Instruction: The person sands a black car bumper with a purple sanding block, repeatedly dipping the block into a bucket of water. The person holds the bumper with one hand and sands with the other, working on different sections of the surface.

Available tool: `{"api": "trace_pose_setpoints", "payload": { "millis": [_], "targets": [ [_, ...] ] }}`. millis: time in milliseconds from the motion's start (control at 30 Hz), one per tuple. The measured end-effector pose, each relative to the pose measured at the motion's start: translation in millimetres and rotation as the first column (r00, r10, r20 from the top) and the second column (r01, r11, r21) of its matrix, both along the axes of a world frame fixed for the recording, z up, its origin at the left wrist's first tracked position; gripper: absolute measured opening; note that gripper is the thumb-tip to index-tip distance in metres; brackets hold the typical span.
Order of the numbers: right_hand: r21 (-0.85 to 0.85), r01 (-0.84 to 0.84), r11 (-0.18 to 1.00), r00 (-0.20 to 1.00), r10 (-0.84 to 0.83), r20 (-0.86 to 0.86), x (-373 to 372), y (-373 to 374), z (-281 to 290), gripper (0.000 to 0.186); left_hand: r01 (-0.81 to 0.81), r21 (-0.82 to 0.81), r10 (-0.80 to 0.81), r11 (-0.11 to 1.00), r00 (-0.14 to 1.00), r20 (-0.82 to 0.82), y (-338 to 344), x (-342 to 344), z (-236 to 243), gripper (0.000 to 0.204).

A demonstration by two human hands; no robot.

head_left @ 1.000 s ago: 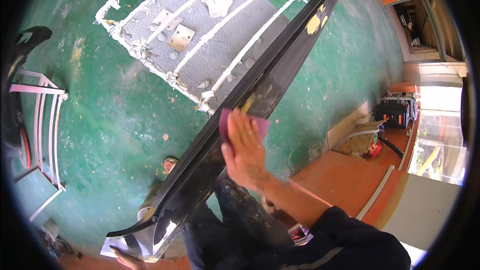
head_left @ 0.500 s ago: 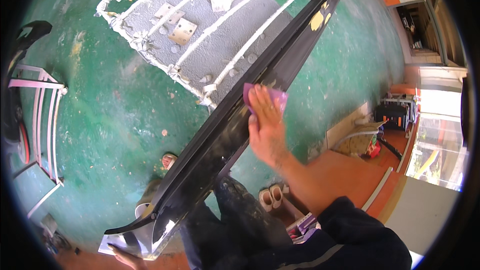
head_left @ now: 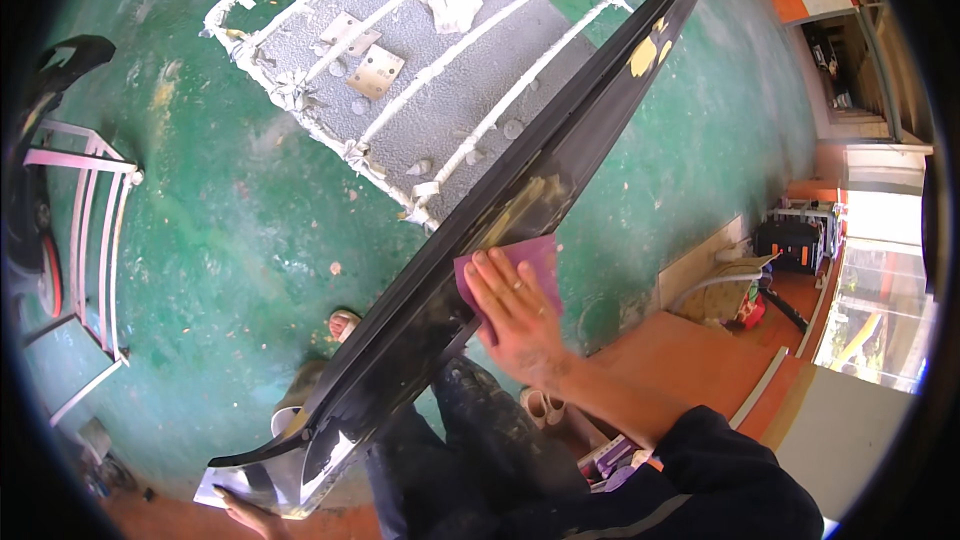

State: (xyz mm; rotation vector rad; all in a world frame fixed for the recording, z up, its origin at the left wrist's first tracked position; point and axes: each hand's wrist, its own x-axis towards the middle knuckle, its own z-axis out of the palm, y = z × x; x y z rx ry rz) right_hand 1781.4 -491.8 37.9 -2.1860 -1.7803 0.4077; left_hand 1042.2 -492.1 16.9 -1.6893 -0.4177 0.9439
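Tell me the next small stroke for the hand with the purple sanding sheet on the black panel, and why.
Probably slide the right hand and the purple sheet up along the black panel: yellowish filler patches show higher up, while the left hand steadies the lower end.

Right hand bare, forearm uncovered, dark navy sleeve pushed back above the elbow, dark trousers flecked with pale paint, left hand bare, seen only partly at the near edge
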Motion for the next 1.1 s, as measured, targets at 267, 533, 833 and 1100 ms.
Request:
{"api": "trace_pose_setpoints", "payload": {
  "millis": [267, 533, 833, 1100],
  "targets": [
    [0.077, 0.156, 0.985, 0.976, -0.166, 0.142, 28.4, 23.1, -4.5, 0.086, 0.026, -0.816, -0.171, 0.578, -0.974, -0.152, 16.6, 88.4, -19.3, 0.083],
    [0.091, 0.125, 0.988, 0.975, -0.139, 0.174, 71.3, 18.5, -12.4, 0.08, 0.012, -0.787, -0.14, 0.617, -0.982, -0.124, 18.8, 99.2, -29.7, 0.084],
    [0.042, -0.062, 0.997, 0.967, 0.05, 0.249, 68.5, 12.7, 1.7, 0.079, -0.048, -0.813, -0.157, 0.581, -0.986, -0.055, 41.0, 165.9, 5.2, 0.082],
    [-0.016, -0.145, 0.989, 0.989, 0.145, 0.001, -35.3, 11.9, 10.0, 0.073, 0.084, -0.795, -0.049, 0.601, -0.989, -0.142, 28.4, 132.2, -10.3, 0.079]
  ]
}}
